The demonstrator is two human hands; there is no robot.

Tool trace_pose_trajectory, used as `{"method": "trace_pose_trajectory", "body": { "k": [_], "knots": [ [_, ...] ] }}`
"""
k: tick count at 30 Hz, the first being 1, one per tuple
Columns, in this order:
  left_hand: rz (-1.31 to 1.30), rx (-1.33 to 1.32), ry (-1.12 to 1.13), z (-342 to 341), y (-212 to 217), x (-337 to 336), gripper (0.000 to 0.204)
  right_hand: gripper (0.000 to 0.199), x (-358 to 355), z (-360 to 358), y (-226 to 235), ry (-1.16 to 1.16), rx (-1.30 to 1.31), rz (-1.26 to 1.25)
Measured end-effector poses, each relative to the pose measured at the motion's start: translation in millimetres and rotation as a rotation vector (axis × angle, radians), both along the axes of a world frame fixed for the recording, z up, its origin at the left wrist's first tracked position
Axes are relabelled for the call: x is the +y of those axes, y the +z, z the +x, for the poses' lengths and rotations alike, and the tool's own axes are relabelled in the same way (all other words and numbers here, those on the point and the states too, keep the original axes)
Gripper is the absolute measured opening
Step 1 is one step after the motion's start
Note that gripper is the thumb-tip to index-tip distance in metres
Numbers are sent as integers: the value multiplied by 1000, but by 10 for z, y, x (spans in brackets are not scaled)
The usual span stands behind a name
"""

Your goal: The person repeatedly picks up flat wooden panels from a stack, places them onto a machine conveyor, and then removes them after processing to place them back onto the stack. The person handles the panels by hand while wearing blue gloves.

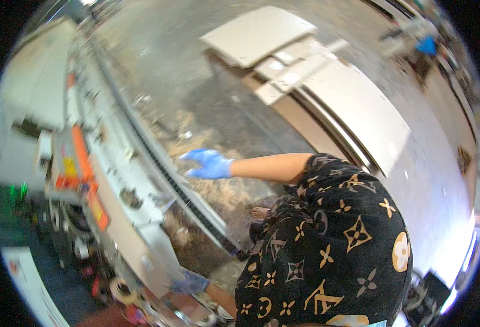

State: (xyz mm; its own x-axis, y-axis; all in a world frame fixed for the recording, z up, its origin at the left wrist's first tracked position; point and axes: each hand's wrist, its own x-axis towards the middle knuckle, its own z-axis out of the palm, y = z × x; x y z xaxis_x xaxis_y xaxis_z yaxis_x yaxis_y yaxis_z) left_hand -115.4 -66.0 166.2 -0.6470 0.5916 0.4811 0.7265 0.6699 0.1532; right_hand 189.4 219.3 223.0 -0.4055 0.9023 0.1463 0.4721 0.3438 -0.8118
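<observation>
My right hand (208,164), in a blue glove, reaches out past the dark rail of a long machine (158,163). Its fingers are apart and hold nothing. Lower in the view, my left hand (190,282), also gloved in blue, is at the near end of a long pale board (142,253). The fingers of that hand seem closed on the board's edge, though the picture is blurred there. The board lies along the machine, beside its orange and grey parts (68,161).
Flat pale panels (354,106) are stacked low on the floor at the upper right. Sawdust and scraps (188,136) litter the floor by the machine. A roll of tape (123,290) sits among clutter at the lower left. A bare foot (260,212) shows below my right arm.
</observation>
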Motion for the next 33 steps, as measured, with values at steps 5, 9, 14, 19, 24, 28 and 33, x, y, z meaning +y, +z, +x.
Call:
{"method": "trace_pose_trajectory", "body": {
  "k": [5,9,14,19,24,28,33],
  "knots": [
    [202,-240,-552,931,71,721,40,56,-1117,2953,-458,-1002,-550,-273],
    [214,-467,-801,1935,26,1308,46,48,-2710,4738,-1184,-1800,-458,-509],
    [206,-441,-1049,3024,-52,1834,46,70,-3586,5501,-2069,-2000,629,-297],
    [59,-840,-1244,4049,-356,1947,41,62,-3667,5692,-2131,-1802,850,-479],
    [-207,-1493,-1347,5022,-856,1930,40,50,-3809,5335,-2003,-1680,1044,-501],
    [-564,-1518,-1194,5818,-1194,2001,61,59,-3917,5069,-1819,-1443,1079,-703],
    [-705,-2041,-454,6556,-1518,2214,73,55,-3817,5155,-1521,-1511,1098,-730]
  ]
}}
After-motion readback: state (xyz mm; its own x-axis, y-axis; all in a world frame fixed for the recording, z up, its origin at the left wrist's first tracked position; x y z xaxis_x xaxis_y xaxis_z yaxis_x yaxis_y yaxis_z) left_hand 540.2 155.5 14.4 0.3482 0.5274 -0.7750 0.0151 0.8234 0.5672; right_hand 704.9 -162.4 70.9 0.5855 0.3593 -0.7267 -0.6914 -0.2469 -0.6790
